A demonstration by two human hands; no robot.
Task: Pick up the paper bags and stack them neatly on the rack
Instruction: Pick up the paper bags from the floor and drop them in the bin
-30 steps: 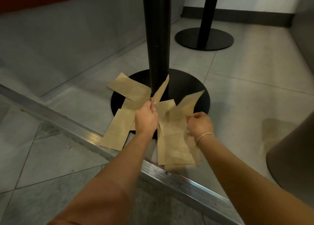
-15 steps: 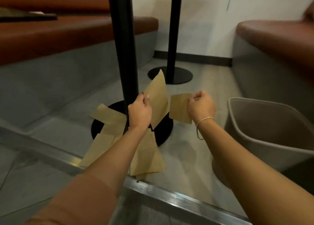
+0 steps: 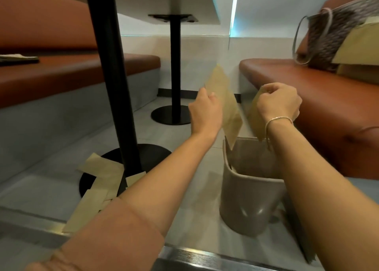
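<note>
My left hand (image 3: 205, 112) grips a flat brown paper bag (image 3: 224, 104) that stands tilted in the air. My right hand (image 3: 277, 101) pinches a second paper bag (image 3: 256, 117) by its top, and this one hangs down. Both bags hover just above the rim of a grey-brown bin (image 3: 246, 205) on the floor. Several more paper bags (image 3: 98, 180) lie scattered around the black round base of the table leg at lower left, partly hidden by my left arm.
A black table leg (image 3: 110, 76) rises at left, and a second leg (image 3: 175, 65) stands further back. Brown benches run along both sides. A patterned handbag (image 3: 328, 31) sits on the right bench. A metal floor strip (image 3: 194, 256) crosses the bottom.
Both hands have lifted their bags and carried them right, from beside the table leg to above the bin. The view has tilted up and turned right.
</note>
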